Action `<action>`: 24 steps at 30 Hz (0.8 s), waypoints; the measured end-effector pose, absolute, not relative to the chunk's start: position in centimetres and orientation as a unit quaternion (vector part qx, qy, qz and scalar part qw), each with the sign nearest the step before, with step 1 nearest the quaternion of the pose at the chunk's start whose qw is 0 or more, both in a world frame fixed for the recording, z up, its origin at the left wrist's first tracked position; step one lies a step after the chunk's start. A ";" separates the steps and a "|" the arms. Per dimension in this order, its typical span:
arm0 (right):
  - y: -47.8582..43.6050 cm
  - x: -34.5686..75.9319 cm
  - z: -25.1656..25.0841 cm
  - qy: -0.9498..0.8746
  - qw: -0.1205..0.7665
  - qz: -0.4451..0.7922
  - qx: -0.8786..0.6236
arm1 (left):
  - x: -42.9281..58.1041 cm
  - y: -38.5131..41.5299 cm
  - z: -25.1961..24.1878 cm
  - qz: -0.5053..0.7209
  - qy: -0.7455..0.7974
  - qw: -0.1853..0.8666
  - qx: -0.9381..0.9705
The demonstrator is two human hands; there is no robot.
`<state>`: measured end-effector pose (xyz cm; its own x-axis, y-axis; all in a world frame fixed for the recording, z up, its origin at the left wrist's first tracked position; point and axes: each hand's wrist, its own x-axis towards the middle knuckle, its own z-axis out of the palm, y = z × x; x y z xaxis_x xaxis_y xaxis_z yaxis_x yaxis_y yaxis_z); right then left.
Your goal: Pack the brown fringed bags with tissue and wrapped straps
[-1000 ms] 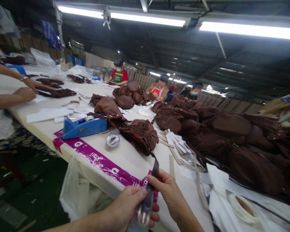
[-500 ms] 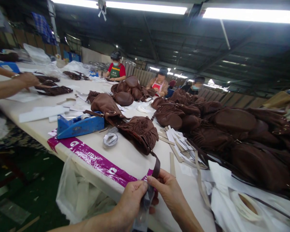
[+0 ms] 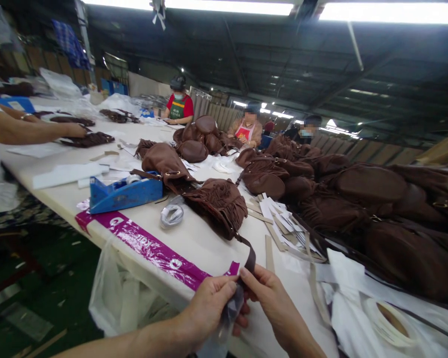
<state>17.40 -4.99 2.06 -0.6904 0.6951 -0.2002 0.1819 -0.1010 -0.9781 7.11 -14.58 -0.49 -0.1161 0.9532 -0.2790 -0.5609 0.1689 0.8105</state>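
- The left hand (image 3: pixel 209 306) is pinched on a clear plastic sleeve (image 3: pixel 230 312), the right hand (image 3: pixel 271 293) on a brown strap (image 3: pixel 250 254); they're close together at the near edge.
- That strap runs to one fringed brown bag (image 3: pixel 221 203), lying in from the near edge.
- One purple strip (image 3: pixel 145 247) follows that edge leftward; bare surface (image 3: pixel 205 248) between strip and bag gives some room to move.
- Beside the strip I count one blue tape dispenser (image 3: pixel 129 195) and one coil (image 3: pixel 171 215).
- One white roll (image 3: pixel 378 320) lies rightward.
- Heaped brown bags (image 3: pixel 373 189) crowd the right side, too tangled to count.
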 end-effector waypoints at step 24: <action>-7.3 18.5 2.1 -0.584 0.169 0.756 -0.242 | 3.9 -17.6 0.5 0.537 0.365 0.754 0.097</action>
